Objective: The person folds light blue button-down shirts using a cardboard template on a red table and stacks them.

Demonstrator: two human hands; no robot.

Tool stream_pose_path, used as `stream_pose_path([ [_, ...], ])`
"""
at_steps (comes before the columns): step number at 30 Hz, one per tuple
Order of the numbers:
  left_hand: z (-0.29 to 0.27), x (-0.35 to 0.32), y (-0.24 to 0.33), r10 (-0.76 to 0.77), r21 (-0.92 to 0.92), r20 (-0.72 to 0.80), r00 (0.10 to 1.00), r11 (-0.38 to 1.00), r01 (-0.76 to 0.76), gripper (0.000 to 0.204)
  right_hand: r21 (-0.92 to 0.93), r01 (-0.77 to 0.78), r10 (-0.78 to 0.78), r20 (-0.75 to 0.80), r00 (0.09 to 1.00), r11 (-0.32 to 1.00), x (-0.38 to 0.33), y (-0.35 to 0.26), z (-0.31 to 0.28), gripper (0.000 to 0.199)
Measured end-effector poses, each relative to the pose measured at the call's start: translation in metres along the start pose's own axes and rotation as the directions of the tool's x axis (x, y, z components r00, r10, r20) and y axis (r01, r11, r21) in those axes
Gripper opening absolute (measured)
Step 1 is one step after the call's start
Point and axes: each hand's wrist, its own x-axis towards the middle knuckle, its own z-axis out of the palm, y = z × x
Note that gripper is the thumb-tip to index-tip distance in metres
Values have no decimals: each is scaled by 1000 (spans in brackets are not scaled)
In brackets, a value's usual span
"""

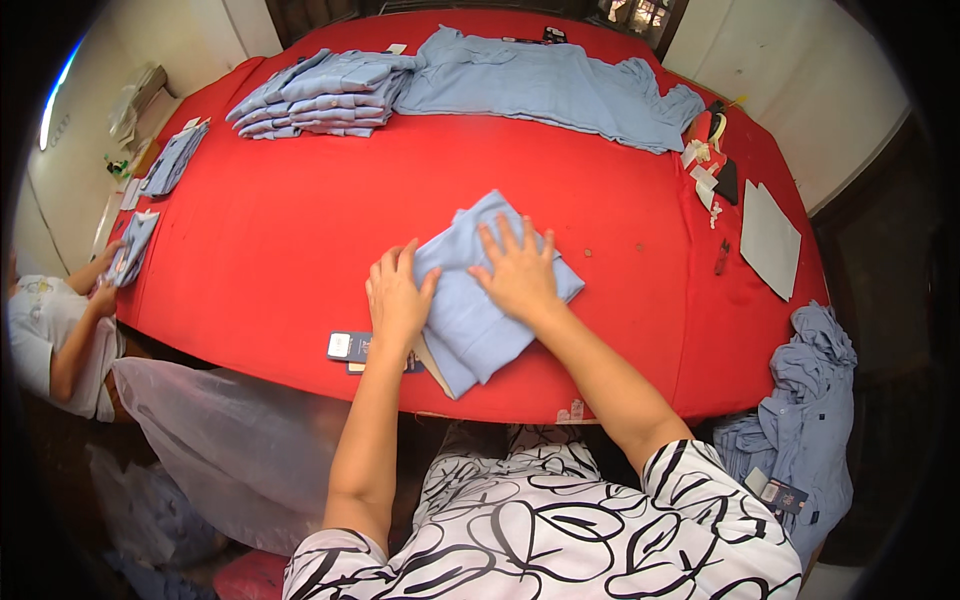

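In the head view, a folded light-blue cloth garment lies askew before you on the red cloth-covered counter, its long axis unclear. It sits rightward of your open left-hand grip, which touches its edge, and beneath your right-hand grip, spread flat on top. Pale walls flank the room; a white-clad co-worker is at left.

Red-covered table between pale walls, bright light strip far left.
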Motion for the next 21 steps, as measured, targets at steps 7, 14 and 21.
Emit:
stream_pose_path([
  [7, 14, -23, -10, -42, 8, -42, 998, 999, 42, 29, -131, 336, -342, -24, 939, 933, 55, 20, -11, 67],
  [14, 14, -55, 35, -158, -255, 84, 984, 951, 175, 28, 57, 319, -316, -55, 947, 946, 34, -6, -5, 56],
  [21, -8, -68, 46, -374, -586, 255, 892, 673, 450, 23, 593, -186, 361, -190, 913, 783, -75, 70, -14, 32],
])
